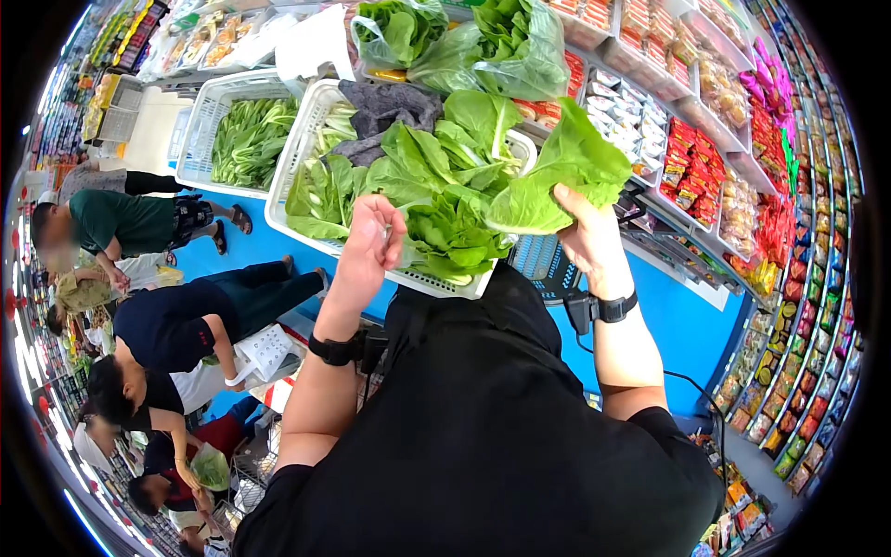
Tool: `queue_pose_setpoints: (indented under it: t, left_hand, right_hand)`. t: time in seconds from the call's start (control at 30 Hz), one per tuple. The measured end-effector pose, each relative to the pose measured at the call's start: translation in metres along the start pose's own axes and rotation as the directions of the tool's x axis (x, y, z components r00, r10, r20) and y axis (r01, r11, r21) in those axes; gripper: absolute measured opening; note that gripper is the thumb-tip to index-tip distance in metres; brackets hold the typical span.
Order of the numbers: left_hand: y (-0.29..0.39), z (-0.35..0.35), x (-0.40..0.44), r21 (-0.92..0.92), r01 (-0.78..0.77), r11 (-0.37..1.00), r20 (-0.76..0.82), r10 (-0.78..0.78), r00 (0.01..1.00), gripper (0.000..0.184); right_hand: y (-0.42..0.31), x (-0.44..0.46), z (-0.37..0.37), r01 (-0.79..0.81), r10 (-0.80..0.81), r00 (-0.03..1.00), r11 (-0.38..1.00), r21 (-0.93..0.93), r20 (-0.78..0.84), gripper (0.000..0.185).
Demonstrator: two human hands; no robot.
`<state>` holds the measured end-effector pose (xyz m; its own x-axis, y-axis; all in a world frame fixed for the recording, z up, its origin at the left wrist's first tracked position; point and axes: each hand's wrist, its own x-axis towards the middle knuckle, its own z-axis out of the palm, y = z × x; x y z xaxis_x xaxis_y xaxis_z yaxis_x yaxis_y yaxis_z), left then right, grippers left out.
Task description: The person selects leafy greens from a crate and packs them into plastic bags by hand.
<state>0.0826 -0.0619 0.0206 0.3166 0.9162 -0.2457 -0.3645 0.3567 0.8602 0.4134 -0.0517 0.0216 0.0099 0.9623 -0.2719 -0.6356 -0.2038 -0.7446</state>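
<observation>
My right hand [587,232] pinches a large green lettuce leaf [557,176], thumb on top, held up over the right end of a white plastic crate [278,200]. My left hand [369,243] is raised above the crate's near side, its fingers curled inward; whether something small sits in them I cannot make out. Loose lettuce heads [450,223] fill the middle and right of the crate. At its left lie leafy greens with pale stems [320,195]. A dark grey cloth [385,113] is draped over the greens at the back.
Another white crate [200,139] with long-stemmed greens [246,139] stands to the left. Bagged lettuce [515,51] sits behind my crate. Shelves of red snack packets [691,167] line the right side. Several people, one in a green shirt [121,223], stand on the left by a shopping cart [252,469].
</observation>
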Motion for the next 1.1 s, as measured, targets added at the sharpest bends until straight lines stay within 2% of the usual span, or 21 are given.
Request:
queue_pose_setpoints:
  t: [0.07,0.2,0.27,0.3,0.33,0.4,0.43,0.47,0.53,0.57,0.6,0.67,0.73,0.8,0.87,0.9,0.97,1.0,1.07,1.1]
  left_hand:
    - [-0.001,0.002,0.001,-0.016,0.031,0.999,0.051,-0.03,0.998,0.043]
    - [-0.008,0.008,0.005,-0.015,0.025,1.0,0.062,-0.024,0.998,0.05]
    - [-0.012,0.012,0.005,-0.022,0.034,0.999,0.066,-0.033,0.997,0.051]
    - [-0.014,0.015,0.004,-0.042,0.019,0.999,0.063,-0.016,0.998,0.049]
    - [-0.017,0.017,0.004,-0.063,0.003,0.998,0.06,0.001,0.998,0.047]
    - [-0.02,0.017,0.001,-0.081,-0.024,0.996,0.043,0.027,0.999,0.044]
    - [-0.021,0.016,-0.001,-0.099,-0.06,0.993,0.02,0.062,0.998,0.042]
    - [-0.021,0.012,-0.003,-0.1,-0.054,0.994,0.021,0.056,0.998,0.042]
    - [-0.02,0.003,-0.007,-0.154,-0.096,0.983,-0.058,0.088,0.994,0.04]
    - [-0.019,0.001,-0.011,-0.149,-0.081,0.986,-0.056,0.074,0.996,0.041]
    - [-0.02,-0.001,-0.013,-0.147,-0.077,0.986,-0.059,0.069,0.996,0.041]
    - [-0.023,-0.003,-0.017,-0.108,-0.044,0.993,-0.069,0.037,0.997,0.042]
    - [-0.025,0.003,-0.016,-0.129,-0.041,0.991,-0.024,0.038,0.999,0.043]
    - [-0.026,0.011,-0.015,-0.149,-0.039,0.988,0.021,0.043,0.999,0.043]
    - [-0.026,0.018,-0.012,-0.181,-0.002,0.983,0.041,0.01,0.999,0.044]
    - [-0.027,0.02,-0.01,-0.18,-0.004,0.984,0.04,0.012,0.999,0.044]
    - [-0.027,0.021,-0.007,-0.251,0.015,0.968,0.054,-0.002,0.999,0.044]
    - [-0.027,0.021,-0.008,-0.251,0.018,0.968,0.056,-0.004,0.998,0.044]
    - [-0.025,0.021,-0.007,-0.238,0.017,0.971,0.016,-0.014,1.0,0.044]
    - [-0.023,0.02,-0.008,-0.24,0.017,0.971,0.015,-0.013,1.0,0.044]
  right_hand:
    - [0.012,-0.012,-0.008,0.0,0.002,0.999,0.999,0.046,-0.04,0.053]
    - [0.029,-0.035,0.006,-0.014,0.011,1.0,0.975,0.22,0.013,0.05]
    - [0.05,-0.035,0.015,0.02,-0.033,0.998,0.975,0.222,0.056,0.048]
    - [0.064,-0.033,0.019,0.046,-0.049,0.999,0.991,0.124,0.024,0.042]
    - [0.072,-0.03,0.021,0.079,-0.079,0.997,0.968,-0.237,0.009,0.032]
    - [0.074,-0.03,0.03,0.161,-0.145,0.986,0.747,-0.644,0.078,0.025]
    - [0.086,-0.023,0.016,0.229,-0.212,0.971,0.669,-0.707,0.114,0.026]
    - [0.086,-0.023,0.009,0.224,-0.21,0.972,0.67,-0.708,0.108,0.026]
    - [0.085,-0.023,-0.001,0.199,-0.316,0.949,0.632,-0.749,-0.015,0.029]
    - [0.086,-0.021,-0.004,0.236,-0.332,0.943,0.732,-0.639,-0.034,0.028]
    - [0.083,-0.02,-0.009,0.214,-0.296,0.955,0.742,-0.636,-0.024,0.028]
    - [0.078,-0.024,-0.009,0.213,-0.273,0.962,0.715,-0.666,0.015,0.031]
    - [0.08,-0.025,-0.006,0.417,-0.343,0.904,0.574,-0.705,0.256,0.039]
    - [0.078,-0.027,0.012,0.538,-0.377,0.843,0.593,-0.599,0.384,0.048]
    - [0.097,-0.016,0.014,0.695,-0.379,0.714,0.482,-0.534,0.588,0.05]
    - [0.111,-0.01,0.012,0.696,-0.379,0.713,0.482,-0.532,0.59,0.05]
    - [0.136,-0.003,0.008,0.694,-0.246,0.717,0.338,-0.636,0.652,0.062]
    - [0.137,-0.004,0.013,0.692,-0.247,0.719,0.337,-0.638,0.65,0.062]
    - [0.133,-0.003,0.019,0.586,-0.101,0.804,0.305,-0.751,0.587,0.074]
    - [0.118,-0.008,0.028,0.592,-0.125,0.803,0.286,-0.753,0.583,0.088]
